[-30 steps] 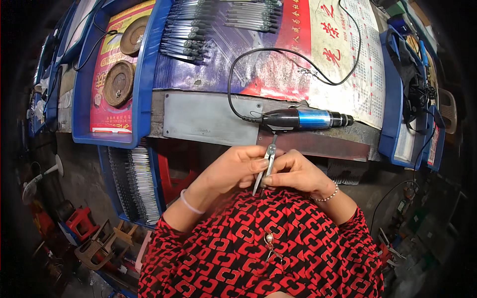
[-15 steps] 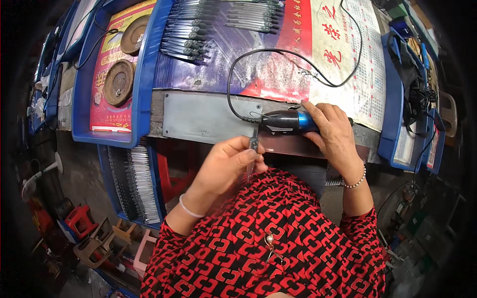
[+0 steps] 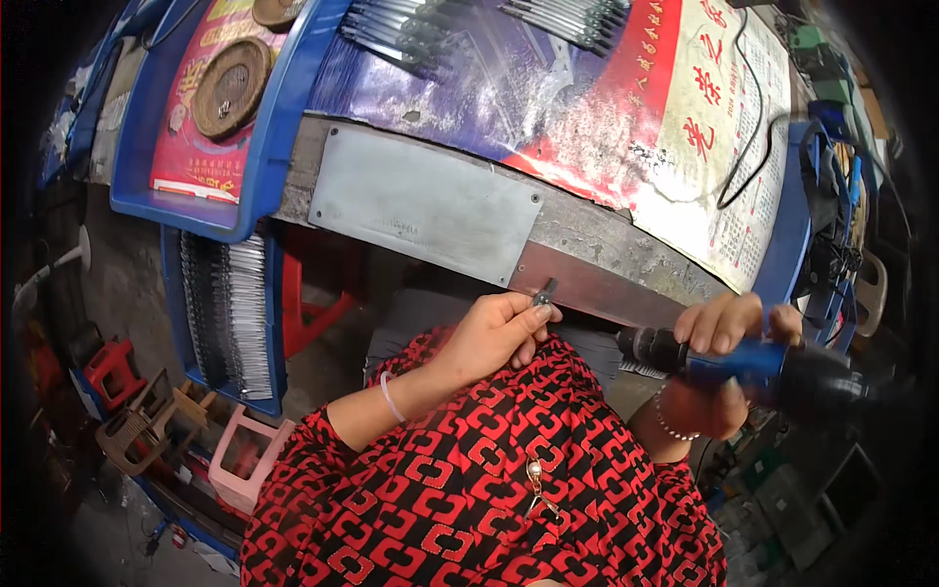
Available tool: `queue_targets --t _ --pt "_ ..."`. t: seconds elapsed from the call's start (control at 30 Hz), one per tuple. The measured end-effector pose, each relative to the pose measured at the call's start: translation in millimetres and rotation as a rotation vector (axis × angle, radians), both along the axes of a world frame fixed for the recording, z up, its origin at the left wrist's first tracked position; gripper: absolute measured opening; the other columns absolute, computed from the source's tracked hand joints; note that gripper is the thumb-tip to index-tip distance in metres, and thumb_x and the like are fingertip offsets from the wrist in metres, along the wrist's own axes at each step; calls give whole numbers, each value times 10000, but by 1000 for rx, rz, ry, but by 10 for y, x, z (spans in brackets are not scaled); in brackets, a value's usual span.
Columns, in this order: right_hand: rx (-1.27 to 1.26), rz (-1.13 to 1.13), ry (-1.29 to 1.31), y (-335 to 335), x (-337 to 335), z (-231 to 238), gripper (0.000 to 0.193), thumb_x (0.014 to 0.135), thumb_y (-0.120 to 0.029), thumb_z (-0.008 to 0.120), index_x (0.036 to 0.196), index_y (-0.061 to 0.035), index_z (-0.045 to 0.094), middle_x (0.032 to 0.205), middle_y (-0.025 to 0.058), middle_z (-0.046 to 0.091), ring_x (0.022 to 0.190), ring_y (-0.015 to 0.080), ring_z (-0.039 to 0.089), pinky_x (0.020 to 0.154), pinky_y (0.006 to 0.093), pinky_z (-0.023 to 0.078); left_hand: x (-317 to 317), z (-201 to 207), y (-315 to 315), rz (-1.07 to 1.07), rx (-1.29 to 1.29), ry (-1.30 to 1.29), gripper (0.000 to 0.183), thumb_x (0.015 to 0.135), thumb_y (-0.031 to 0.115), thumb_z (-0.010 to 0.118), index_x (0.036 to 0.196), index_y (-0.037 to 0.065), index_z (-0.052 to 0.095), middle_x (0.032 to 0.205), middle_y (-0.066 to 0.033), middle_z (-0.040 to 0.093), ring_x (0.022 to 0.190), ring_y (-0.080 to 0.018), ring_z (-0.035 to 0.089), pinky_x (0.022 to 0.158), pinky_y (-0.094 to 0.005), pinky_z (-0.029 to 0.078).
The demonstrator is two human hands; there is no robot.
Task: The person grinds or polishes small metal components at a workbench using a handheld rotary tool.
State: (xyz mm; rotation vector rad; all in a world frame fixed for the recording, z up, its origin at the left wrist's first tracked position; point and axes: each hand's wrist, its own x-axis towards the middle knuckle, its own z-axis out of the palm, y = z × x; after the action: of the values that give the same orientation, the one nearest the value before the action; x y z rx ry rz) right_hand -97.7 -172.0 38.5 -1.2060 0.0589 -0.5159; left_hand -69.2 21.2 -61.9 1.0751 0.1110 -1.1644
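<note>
My left hand (image 3: 501,338) is in front of the bench edge, its thumb and fingers pinching a slim dark metal piece (image 3: 548,290) whose end sticks up past the fingertips. The rest of that piece is hidden in the hand. To the right, my right hand (image 3: 722,333) wraps round a blue and black electric screwdriver (image 3: 748,367). Its narrow black end points left toward my left hand, apart from the metal piece. The far end of the tool is smeared by motion.
A pale metal plate (image 3: 421,205) is screwed to the bench edge. Slim metal pieces (image 3: 396,34) lie in rows on the poster-covered bench. A blue tray (image 3: 186,220) holds round brown dishes (image 3: 232,90) with small parts. Below stands a blue crate (image 3: 274,396) of similar pieces, near a pink stool (image 3: 249,455).
The screwdriver has been lifted off the bench edge and swung right and nearer, its cord trailing right. My left hand has moved slightly right with the metal piece. The view has turned.
</note>
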Motion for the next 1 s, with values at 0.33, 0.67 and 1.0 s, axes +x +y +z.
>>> queue_targets --t 0.33,0.67,1.0 --pt "-290 320 -385 317 145 -164 600 730 -238 749 1154 -145 334 725 77 575 578 213 589 519 337 514 -47 -32 -35 73 11 83 255 929 200 489 930 -25 609 679 2 561 514 -31 472 464 -174 385" --pt "-283 354 -378 416 206 -188 572 682 -171 776 1104 -129 392 717 101 596 581 222 600 528 334 517 -73 -90 -33 65 -9 46 232 916 193 512 905 -11 623 690 19 570 586 -18 475 518 -174 384" --pt "-388 457 -353 377 289 -169 559 766 -249 712 1175 -149 344 697 18 560 559 134 577 513 256 501 -49 -60 -42 46 35 58 251 900 205 541 761 5 603 644 25 557 586 -27 463 536 -196 384"
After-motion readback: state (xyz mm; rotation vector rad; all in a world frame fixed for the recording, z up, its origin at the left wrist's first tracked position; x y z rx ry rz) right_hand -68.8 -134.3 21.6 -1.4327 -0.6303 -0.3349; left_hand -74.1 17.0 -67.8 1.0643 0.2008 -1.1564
